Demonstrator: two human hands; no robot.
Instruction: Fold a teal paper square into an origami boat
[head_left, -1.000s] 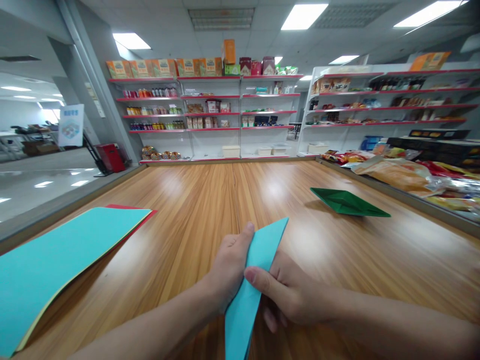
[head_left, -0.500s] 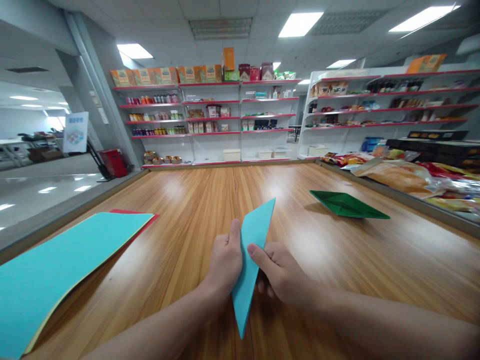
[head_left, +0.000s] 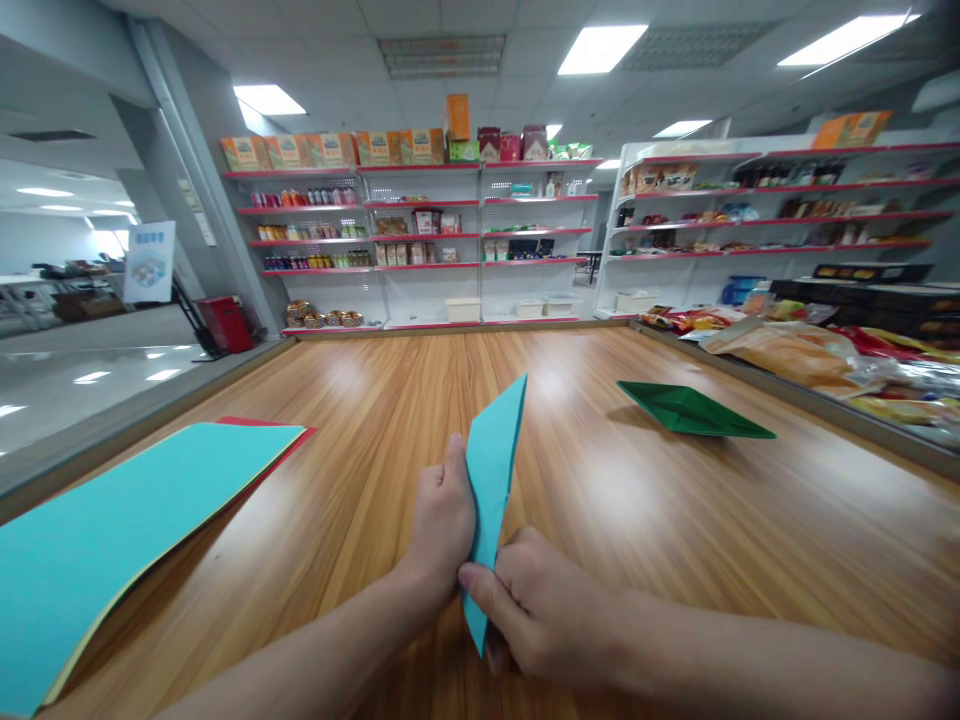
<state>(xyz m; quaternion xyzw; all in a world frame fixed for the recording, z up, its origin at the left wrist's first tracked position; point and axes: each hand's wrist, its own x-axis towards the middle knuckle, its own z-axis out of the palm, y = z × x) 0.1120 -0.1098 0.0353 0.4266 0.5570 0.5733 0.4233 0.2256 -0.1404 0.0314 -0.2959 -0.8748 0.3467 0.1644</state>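
A folded piece of light-blue paper point(head_left: 493, 460) stands on edge above the table, long and narrow with pointed ends. My left hand point(head_left: 444, 510) grips it from the left side, thumb upward along its edge; the other fingers are mostly hidden. My right hand point(head_left: 536, 605) pinches the lower part, its thumb across the near face and its fingers behind. On the table to the right rests a folded green paper boat point(head_left: 694, 410).
Flat sheets of coloured paper point(head_left: 142, 530), light blue on top with yellow and red beneath, lie at the left. Packaged goods point(head_left: 795, 350) line the right side beyond the wooden table's raised edge. Stocked shelves point(head_left: 420, 235) stand at the back.
My right hand has slid down the folded blue paper toward its lower end. The paper and my left hand have shifted slightly left, and the paper's top has risen a little.
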